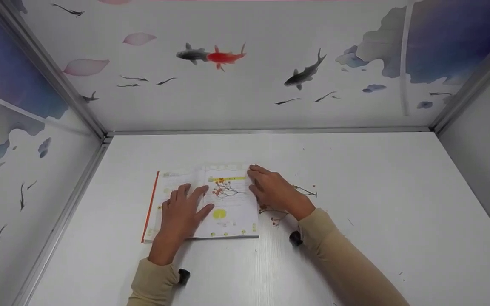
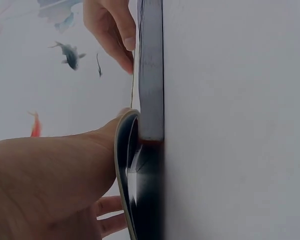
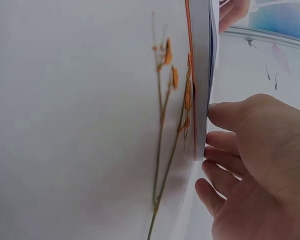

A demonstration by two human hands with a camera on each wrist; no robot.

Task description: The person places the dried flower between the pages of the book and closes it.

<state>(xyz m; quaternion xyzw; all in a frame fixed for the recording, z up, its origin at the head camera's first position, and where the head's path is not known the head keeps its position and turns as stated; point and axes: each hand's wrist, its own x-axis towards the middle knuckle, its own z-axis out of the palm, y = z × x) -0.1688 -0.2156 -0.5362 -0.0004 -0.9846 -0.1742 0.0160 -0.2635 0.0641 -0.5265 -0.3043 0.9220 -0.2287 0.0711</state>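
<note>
An open book [image 1: 234, 227] with a red-orange cover edge lies on the white table. On its right page rests a dried sprig [image 1: 226, 189] with small orange heads. My left hand [image 1: 181, 212] lies over the left page, fingers spread, with its fingertips near the fold. At the right page's outer edge, my right hand [image 1: 275, 189] touches the upper corner with loosely bent fingers. In the right wrist view its thumb [image 3: 227, 114] meets the page edge and the other fingers lie along the book's side. Another branching sprig [image 3: 162, 150] lies on the table beside the book, partly beneath the right wrist.
The white table [image 1: 381, 204] has small dark plant bits scattered on it. Panels with painted fish [image 1: 304, 75] enclose it at the back and sides. A black wrist device [image 1: 296, 238] sits at the right cuff, another [image 1: 184, 276] at the left.
</note>
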